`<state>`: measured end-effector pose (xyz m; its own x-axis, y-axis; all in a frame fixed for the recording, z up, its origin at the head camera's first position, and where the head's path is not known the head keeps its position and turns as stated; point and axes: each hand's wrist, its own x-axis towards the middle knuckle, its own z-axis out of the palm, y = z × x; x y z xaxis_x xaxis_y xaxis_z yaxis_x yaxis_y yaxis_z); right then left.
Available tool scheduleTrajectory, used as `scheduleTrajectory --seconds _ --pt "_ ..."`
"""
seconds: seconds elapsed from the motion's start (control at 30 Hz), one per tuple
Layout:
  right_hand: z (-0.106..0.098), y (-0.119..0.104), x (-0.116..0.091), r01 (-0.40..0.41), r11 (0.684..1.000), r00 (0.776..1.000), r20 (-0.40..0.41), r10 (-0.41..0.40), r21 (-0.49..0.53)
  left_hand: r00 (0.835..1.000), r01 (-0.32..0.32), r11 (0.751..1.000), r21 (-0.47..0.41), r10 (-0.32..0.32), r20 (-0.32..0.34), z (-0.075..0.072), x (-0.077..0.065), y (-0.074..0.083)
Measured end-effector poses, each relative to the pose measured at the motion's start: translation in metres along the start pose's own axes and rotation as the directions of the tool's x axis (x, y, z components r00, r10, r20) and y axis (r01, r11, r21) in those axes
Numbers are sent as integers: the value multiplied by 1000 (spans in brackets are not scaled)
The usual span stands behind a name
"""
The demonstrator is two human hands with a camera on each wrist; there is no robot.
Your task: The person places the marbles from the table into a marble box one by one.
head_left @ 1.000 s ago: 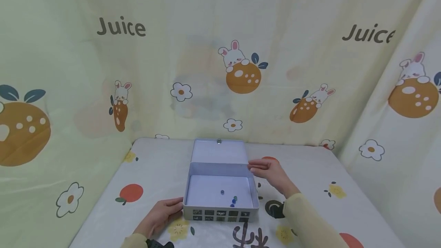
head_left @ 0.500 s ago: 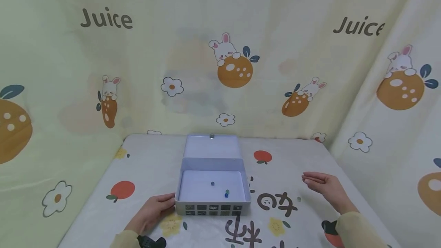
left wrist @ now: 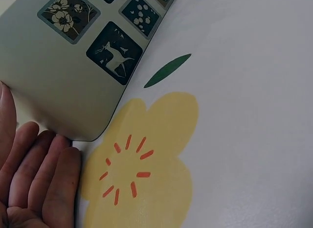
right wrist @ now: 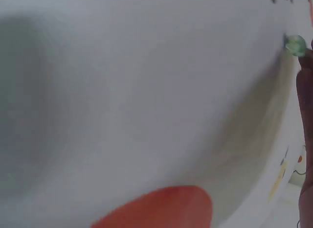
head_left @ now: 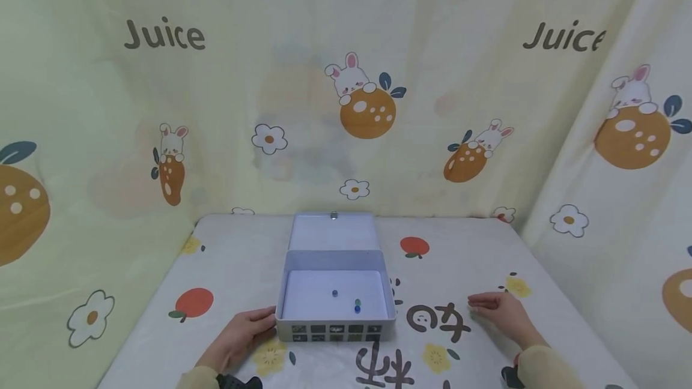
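Note:
A rectangular tin box (head_left: 336,330) with small pictures on its front stands with its hinged lid (head_left: 333,233) raised at the back. Inside lie a dark marble (head_left: 334,293), a greenish marble (head_left: 358,302) and a blue marble (head_left: 357,310). My left hand (head_left: 242,335) rests with its fingertips against the box's left side; the left wrist view has the fingers (left wrist: 36,174) at the box corner. Over the table to the right, my right hand (head_left: 503,314) pinches a pale green marble (right wrist: 296,45) at its fingertips. The marble is hidden in the head view.
A cloth printed with fruit, flowers and characters covers the table (head_left: 243,269). Printed curtains (head_left: 303,95) rise behind it and along both sides. Between the box and the right hand lies a stretch of tablecloth.
My right hand leaves the box's right edge, swings right and lowers to the green marble on the cloth. One blue marble is no longer visible in the box. The left hand stays put.

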<state>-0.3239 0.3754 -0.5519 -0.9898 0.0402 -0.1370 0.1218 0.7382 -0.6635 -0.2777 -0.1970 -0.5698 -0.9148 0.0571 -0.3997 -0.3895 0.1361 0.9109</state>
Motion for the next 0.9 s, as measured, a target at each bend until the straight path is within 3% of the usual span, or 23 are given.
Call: scheduleTrajectory --seconds 0.2,0.43,0.53,0.67,0.8,0.9 --pt "7 -2 0 1 989 999 -42 -8 -151 1000 -17 1000 -1 17 1 0 2 2" --pt "10 -1 -2 -8 990 1000 -24 5 -140 1000 -9 999 -33 9 1 0 -2 0" --pt "9 1 -4 -3 995 1000 -30 1 -96 1000 -6 999 -38 6 1 1 -2 0" --pt "3 -3 -6 10 999 999 -46 -8 48 1000 -2 999 -46 2 1 1 -2 0" --pt "-5 -17 -8 1 982 999 -35 6 187 1000 -8 999 -49 8 4 0 -2 1" --pt "-10 -28 -10 5 973 1000 -23 0 231 1000 -12 999 -50 12 0 1 -1 0"
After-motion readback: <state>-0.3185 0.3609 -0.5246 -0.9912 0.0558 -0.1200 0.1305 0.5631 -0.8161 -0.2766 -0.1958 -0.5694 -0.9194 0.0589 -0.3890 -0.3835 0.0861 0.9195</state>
